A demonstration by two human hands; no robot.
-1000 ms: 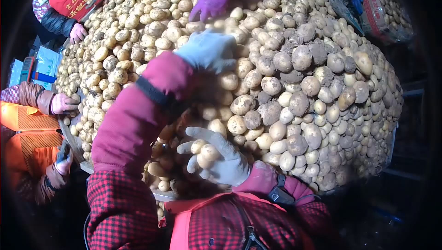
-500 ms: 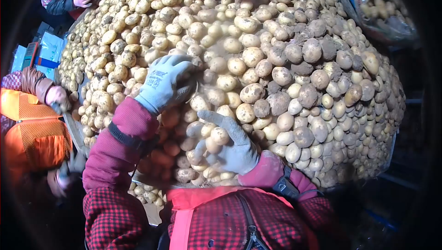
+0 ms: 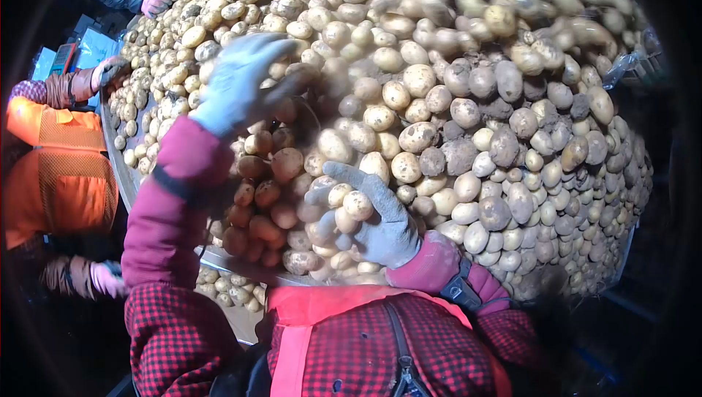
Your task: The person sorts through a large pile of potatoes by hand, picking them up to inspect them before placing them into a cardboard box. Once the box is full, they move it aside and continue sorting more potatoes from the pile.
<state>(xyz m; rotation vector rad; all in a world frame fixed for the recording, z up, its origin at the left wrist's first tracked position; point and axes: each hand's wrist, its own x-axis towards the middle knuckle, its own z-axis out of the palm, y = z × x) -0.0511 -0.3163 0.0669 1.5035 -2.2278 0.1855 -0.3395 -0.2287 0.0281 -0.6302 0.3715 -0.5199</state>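
Observation:
My left hand [image 3: 238, 82], in a grey work glove and smeared by motion, is over the left middle of a large heap of potatoes [image 3: 468, 156]. Its fingers and thumb are apart, and I see nothing between them. Lower down, my right hand [image 3: 384, 221], gloved too, is turned up with its fingers curled around a few small potatoes [image 3: 357, 205]. Its index finger sticks out towards the upper left. Below my left hand, shaded reddish-looking potatoes [image 3: 267, 192] lie near the heap's front edge. Dark soil clings to many potatoes on the right.
A metal table edge [image 3: 126, 170] borders the heap on the left. A person in an orange vest [image 3: 69, 134] works there; another person's gloved hand [image 3: 155, 4] rests at the far left. More potatoes [image 3: 230, 291] lie below the front edge. Clear plastic [image 3: 620, 68] is at the right.
My left hand has lifted away leftward and up. My right hand stays curled around potatoes. At the top right, the filled plastic bag has given way to a blur of potatoes tumbling onto the heap.

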